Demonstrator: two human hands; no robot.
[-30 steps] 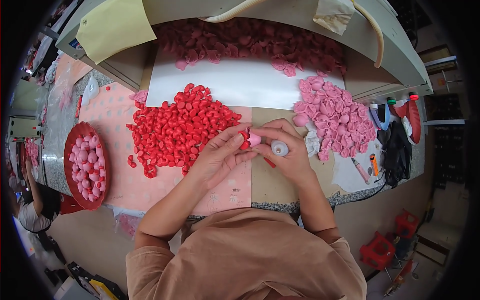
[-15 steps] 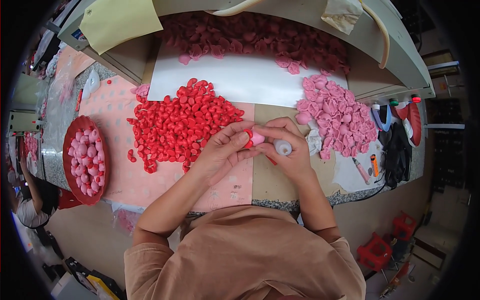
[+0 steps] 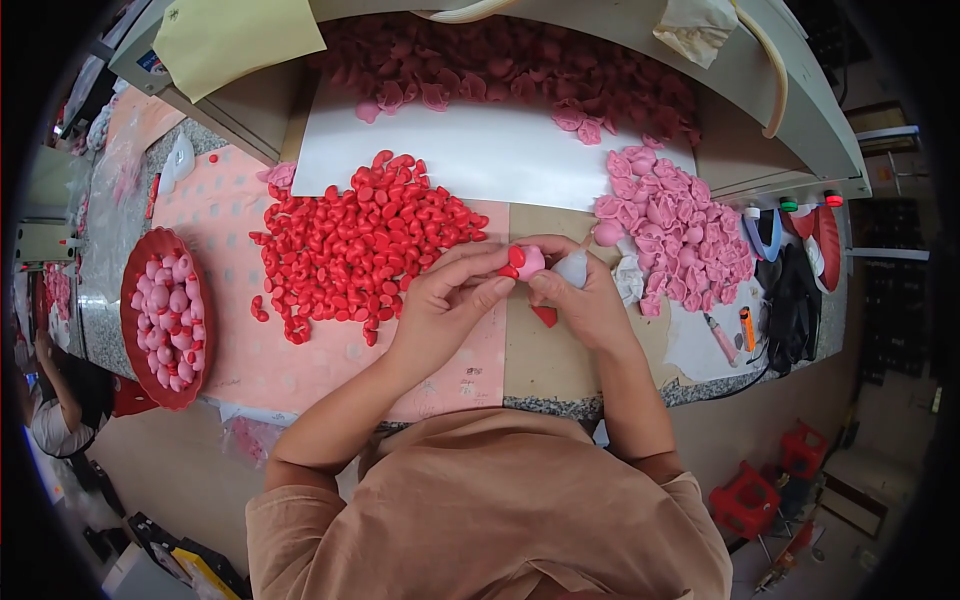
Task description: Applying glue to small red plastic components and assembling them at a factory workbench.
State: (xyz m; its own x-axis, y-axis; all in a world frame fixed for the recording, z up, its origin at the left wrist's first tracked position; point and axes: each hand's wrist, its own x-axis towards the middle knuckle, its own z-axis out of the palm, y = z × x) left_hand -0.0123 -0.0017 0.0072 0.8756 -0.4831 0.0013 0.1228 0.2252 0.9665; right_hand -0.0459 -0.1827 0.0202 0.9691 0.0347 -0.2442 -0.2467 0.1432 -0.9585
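My left hand (image 3: pixel 443 308) is closed, its fingertips pinching a small pink rounded piece (image 3: pixel 530 262) with a glossy red part (image 3: pixel 516 256) against its left side. Whether the two are stuck together I cannot tell. A small translucent squeeze bottle (image 3: pixel 571 269) with a thin nozzle is gripped in my right hand (image 3: pixel 597 312), nozzle tipped up and away to the right. The right fingertips come close to the pink piece; contact is unclear. Below them a red object (image 3: pixel 545 315) lies on the brown sheet, partly covered by the hand.
Loose red pieces (image 3: pixel 350 250) are heaped left of my hands, pink frilled pieces (image 3: pixel 675 230) to the right. At far left stands a red scalloped bowl (image 3: pixel 135 330) of pink-and-red pieces. A shelf unit (image 3: pixel 740 185) arches over more pink pieces. An orange cutter (image 3: pixel 747 328) lies at right.
The bottle in my right hand has turned: its end faced up before, and now its nozzle points away to the upper right. The pink piece has shifted slightly right and shows more fully.
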